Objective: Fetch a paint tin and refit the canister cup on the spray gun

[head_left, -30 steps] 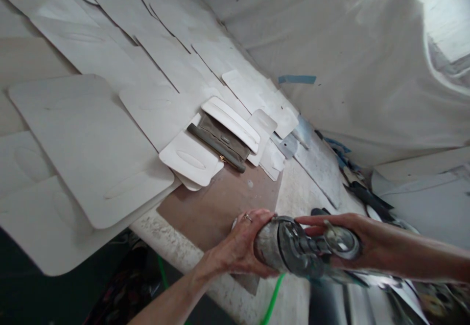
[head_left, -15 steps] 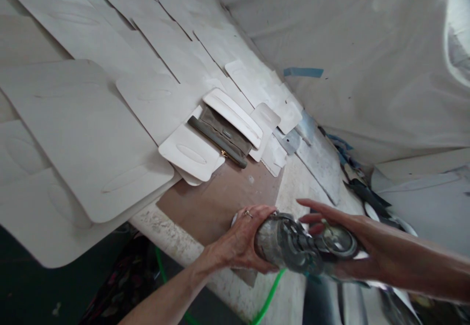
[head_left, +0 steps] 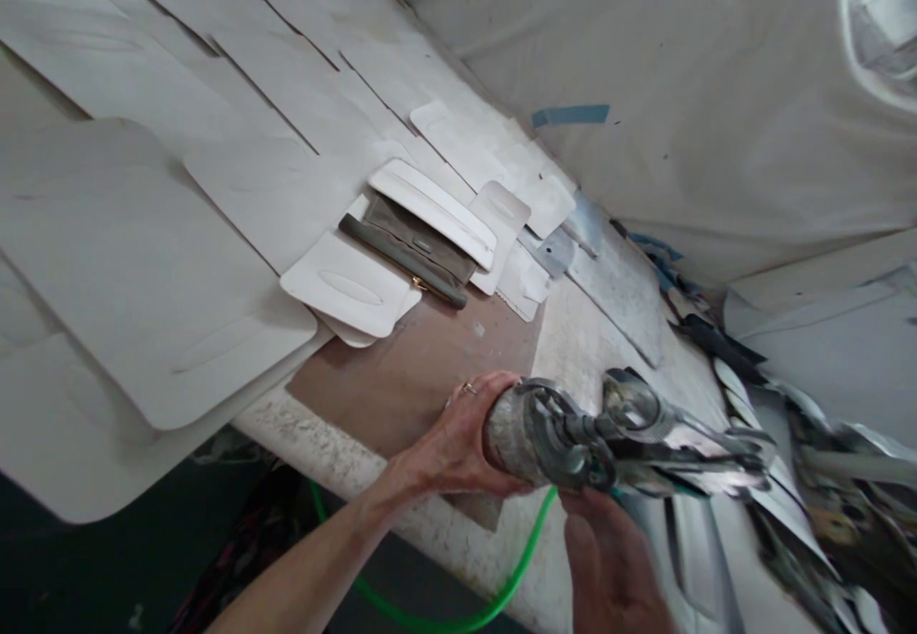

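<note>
My left hand (head_left: 469,443) is wrapped round the pale, paint-crusted cup (head_left: 507,435) of a metal spray gun (head_left: 630,429). The gun lies sideways over the table's front part, its handle and fittings pointing right. Below the gun's body is my right hand (head_left: 612,567), slightly blurred, its fingertips hidden by the gun. Whether it grips any part of the gun cannot be made out. A green hose (head_left: 520,586) loops beneath the cup, between my forearms.
White rounded panels (head_left: 215,319) overlap across the table's left and back. A brown wallet-like purse (head_left: 412,247) lies among small white pieces on a brown sheet (head_left: 422,367). Grey sheeting (head_left: 645,71) with blue tape (head_left: 571,116) hangs behind. Assorted clutter (head_left: 823,481) fills the right side.
My right hand has moved from the gun's handle side, fingers spread, to underneath its body. My left hand stays on the cup. The camera view has shifted slightly.
</note>
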Motion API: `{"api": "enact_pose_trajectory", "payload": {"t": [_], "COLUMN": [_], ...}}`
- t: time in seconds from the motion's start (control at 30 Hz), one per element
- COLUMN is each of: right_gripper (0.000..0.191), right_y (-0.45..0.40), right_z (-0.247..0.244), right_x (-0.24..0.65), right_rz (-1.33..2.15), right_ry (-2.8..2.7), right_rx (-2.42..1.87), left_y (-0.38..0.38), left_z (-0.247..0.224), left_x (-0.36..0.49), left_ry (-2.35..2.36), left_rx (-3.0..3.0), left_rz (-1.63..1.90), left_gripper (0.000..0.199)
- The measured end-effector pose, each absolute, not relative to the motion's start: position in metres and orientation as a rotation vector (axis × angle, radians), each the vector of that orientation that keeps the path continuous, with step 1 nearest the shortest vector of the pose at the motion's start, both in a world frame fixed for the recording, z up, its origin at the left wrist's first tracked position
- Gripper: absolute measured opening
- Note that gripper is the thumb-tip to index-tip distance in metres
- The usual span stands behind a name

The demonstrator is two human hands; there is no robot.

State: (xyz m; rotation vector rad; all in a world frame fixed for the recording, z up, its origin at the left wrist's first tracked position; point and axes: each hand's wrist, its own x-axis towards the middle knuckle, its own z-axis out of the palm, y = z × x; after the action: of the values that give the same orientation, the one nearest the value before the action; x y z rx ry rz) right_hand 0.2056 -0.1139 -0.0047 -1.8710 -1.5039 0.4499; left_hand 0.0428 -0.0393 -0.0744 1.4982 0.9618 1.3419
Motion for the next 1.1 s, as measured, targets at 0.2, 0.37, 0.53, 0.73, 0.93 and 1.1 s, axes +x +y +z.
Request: {"api": "enact_pose_trajectory", "payload": {"t": [0.2,0.37,0.53,0.73,0.93,1.1], "right_gripper": [0.063,0.081,0.102,0.091,0.082,0.076], "right_y": [-0.104,-0.087,-0.062,-0.051,-0.047,-0.044], "right_z": [-0.028,-0.044,-0.065,-0.068,-0.056,-0.053], "right_x": [0.207,0.205,0.219,0.223,0.209,0.212], "right_rz": [0.611,0.660,0.915,1.003,0.935,0.732], "right_ry": [-1.429,-1.495,-1.343,-1.256,-1.189,-1.322], "right_rx": [-1.867,-1.681,-1.376,-1.138,-1.168,-1.249], "left_y": [-0.040,-0.041,-0.040,-0.039,-0.042,-0.047], "left_z": [-0.075,-0.074,-0.075,-0.076,-0.073,-0.072], "left_x": [0.045,0.047,0.051,0.056,0.056,0.054], "left_ry": [0.958,0.962,0.952,0.917,0.949,1.021], "left_rx": [1.488,1.452,1.382,1.369,1.366,1.383], "left_rz": [1.354,1.352,1.307,1.293,1.293,1.270], "left_gripper": [0.099,0.101,0.102,0.102,0.104,0.102]}}
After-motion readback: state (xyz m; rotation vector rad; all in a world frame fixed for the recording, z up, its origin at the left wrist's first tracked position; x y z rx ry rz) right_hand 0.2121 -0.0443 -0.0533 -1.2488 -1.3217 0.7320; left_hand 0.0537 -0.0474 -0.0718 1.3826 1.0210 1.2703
